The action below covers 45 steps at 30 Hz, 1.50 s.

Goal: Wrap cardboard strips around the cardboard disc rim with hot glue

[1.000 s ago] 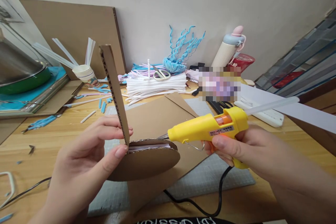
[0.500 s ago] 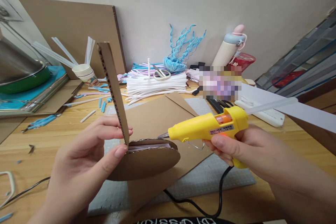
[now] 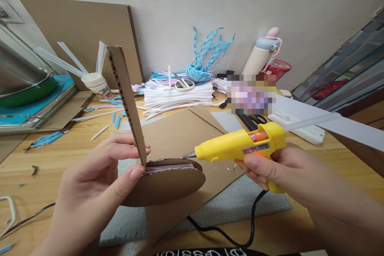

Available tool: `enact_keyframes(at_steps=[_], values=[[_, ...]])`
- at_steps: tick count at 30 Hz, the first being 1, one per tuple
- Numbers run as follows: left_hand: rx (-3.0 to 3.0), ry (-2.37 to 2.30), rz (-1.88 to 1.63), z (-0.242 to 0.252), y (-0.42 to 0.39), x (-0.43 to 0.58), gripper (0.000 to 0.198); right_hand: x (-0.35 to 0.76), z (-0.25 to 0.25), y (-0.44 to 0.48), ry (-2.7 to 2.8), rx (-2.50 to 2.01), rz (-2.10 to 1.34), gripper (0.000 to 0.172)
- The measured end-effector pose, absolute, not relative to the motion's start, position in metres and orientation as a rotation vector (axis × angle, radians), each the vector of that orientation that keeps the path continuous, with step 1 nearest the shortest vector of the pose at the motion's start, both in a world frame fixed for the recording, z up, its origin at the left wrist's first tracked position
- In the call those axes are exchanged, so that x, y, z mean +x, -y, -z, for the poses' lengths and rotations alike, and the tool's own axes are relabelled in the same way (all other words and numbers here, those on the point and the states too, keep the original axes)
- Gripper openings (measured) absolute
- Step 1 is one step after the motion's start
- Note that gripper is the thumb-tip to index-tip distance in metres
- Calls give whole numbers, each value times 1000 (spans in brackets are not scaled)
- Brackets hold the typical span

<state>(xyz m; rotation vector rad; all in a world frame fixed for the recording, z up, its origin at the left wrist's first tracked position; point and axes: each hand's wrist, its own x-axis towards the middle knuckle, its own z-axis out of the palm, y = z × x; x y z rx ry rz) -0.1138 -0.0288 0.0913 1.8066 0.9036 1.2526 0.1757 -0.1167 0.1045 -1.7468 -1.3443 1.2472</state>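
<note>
Left hand point(image 3: 91, 180) pinching cardboard point(image 3: 130, 104), right point(image 3: 280, 168) gripping glue gun point(image 3: 229, 146)

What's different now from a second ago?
The right hand moved the yellow glue gun slightly right, and the top of the cardboard strip shifted slightly left in view. Nothing was grabbed or let go; the left hand still holds the strip.

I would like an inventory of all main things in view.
Glue gun: one, yellow, centre right
Cardboard strip: one, brown, centre left
Rounded cardboard pieces: two, brown, below strip
Cutting mat: one, grey, on table
Leaning board: one, brown, against wall
Craft stems: many, white and blue, back
Pale-handled scissors: one, on stems
Paper cups: several, white, back left
Bottle: one, cream, back right
Package: one, red, by bottle
Left hand: one, holding strip
Right hand: one, holding gun
</note>
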Motion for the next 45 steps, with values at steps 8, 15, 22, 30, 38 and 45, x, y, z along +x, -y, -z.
enact_keyframes(at_steps=[8,15,22,30,38,45], values=[[1803,-899,-1374,-96,20,-108,21,180,-99,121,1319,-1745,-1272,65],[1808,-904,-1389,-94,19,-109,26,188,-84,127,1285,-1791,-1267,66],[1843,-940,-1270,-89,28,-117,9,189,-81,127,1142,-1811,-1331,69],[1913,-887,-1244,-88,20,-123,8,187,-82,126,1118,-1776,-1335,68],[1908,-900,-1247,-85,20,-123,5,195,-71,131,1112,-1735,-1366,61],[1907,-875,-1223,-85,21,-125,7,194,-73,132,1129,-1721,-1404,58]])
